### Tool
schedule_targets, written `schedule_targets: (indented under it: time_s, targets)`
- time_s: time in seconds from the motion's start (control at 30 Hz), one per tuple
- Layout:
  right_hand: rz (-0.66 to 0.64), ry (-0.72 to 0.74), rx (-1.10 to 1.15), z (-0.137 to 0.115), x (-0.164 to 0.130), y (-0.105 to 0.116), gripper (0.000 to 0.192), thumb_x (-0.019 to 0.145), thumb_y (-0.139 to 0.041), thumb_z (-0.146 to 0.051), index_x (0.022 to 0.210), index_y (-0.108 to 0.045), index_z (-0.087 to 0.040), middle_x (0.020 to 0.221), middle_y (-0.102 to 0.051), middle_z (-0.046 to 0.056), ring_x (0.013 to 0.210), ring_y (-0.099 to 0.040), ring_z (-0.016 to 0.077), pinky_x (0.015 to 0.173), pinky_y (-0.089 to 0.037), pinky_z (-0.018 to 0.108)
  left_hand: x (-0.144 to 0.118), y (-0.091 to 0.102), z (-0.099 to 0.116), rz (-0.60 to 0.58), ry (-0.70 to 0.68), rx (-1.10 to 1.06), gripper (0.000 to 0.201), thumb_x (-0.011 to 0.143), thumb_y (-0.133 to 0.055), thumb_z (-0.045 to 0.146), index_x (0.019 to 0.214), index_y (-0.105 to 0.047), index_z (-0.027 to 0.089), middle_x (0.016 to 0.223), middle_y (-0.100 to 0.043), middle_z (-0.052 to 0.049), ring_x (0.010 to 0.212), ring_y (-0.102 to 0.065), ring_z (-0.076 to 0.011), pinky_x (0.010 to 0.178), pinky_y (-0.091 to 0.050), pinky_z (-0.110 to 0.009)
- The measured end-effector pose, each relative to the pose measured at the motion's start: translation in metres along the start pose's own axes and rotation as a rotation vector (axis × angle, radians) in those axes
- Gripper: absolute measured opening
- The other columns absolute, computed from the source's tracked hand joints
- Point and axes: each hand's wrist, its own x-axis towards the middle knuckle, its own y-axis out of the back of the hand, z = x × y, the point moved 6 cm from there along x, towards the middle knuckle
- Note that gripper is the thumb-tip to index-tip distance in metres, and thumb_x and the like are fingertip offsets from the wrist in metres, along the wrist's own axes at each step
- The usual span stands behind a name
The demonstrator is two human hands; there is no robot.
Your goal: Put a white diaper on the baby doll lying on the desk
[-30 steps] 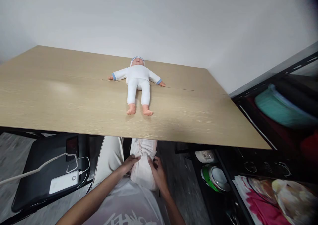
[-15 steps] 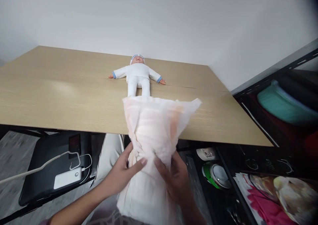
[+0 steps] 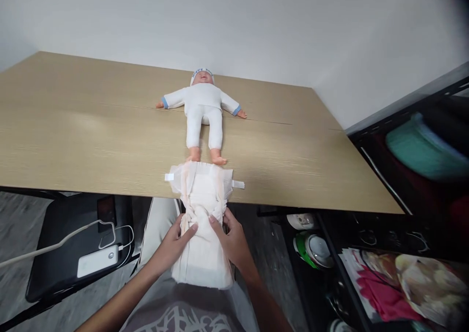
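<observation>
My left hand (image 3: 175,242) and right hand (image 3: 231,236) had fingers clamped on the diaper (image 3: 202,210). Its far end lay on the surface (image 3: 91,141), touching the doll (image 3: 203,114); my palms were hidden.

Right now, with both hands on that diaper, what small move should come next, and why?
Probably slide the diaper forward onto the table. Both the left hand and right hand pinch its middle, half still overhangs the edge, and the doll lies just beyond.

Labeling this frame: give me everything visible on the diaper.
The diaper is white, soft and papery-looking, opened out lengthwise. Its far end lies on the near edge of the table, just short of the doll's feet, with a fastening tab sticking out each side. Its middle is bunched and pinched between the left hand and right hand; the near end hangs over the lap.
</observation>
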Motion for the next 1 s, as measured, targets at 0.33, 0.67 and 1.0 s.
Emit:
schedule_targets:
  time_s: [0.33, 0.67, 1.0]
  targets:
    - [0.27, 0.499, -0.592, -0.067, 0.007, 0.005, 0.043, 0.114, -0.069, -0.039, 0.155, -0.065, -0.027, 0.152, -0.073, 0.016, 0.147, -0.065, 0.0351, 0.125, -0.055, 0.06, -0.009, -0.002, 0.002, -0.048, 0.042, 0.084, 0.071, 0.1, -0.079, 0.077, 0.143, -0.069, 0.021, 0.151, -0.076, -0.014, 0.136, -0.072, -0.0344, 0.117, -0.057, -0.043]
    - [-0.151, 0.447, -0.929, -0.057, 0.087, -0.05, 0.079, 0.117, -0.06, -0.055, 0.186, -0.037, -0.022, 0.195, -0.029, 0.013, 0.182, -0.025, 0.0344, 0.149, -0.021, 0.065, -0.018, 0.022, 0.048, -0.036, -0.184, 0.655, 0.048, 0.11, -0.072, 0.059, 0.148, -0.077, 0.031, 0.133, -0.084, -0.009, 0.118, -0.076, -0.0347, 0.107, -0.056, -0.046]
    - [-0.118, 0.468, -0.939, -0.056, 0.084, -0.05, 0.083, 0.117, -0.06, -0.06, 0.187, -0.034, -0.024, 0.195, -0.027, 0.012, 0.181, -0.027, 0.036, 0.148, -0.022, 0.066, 0.029, 0.086, 0.121, 0.538, -0.562, 1.274, 0.05, 0.11, -0.072, 0.05, 0.154, -0.067, 0.026, 0.152, -0.074, -0.016, 0.134, -0.061, -0.0423, 0.111, -0.044, -0.054]
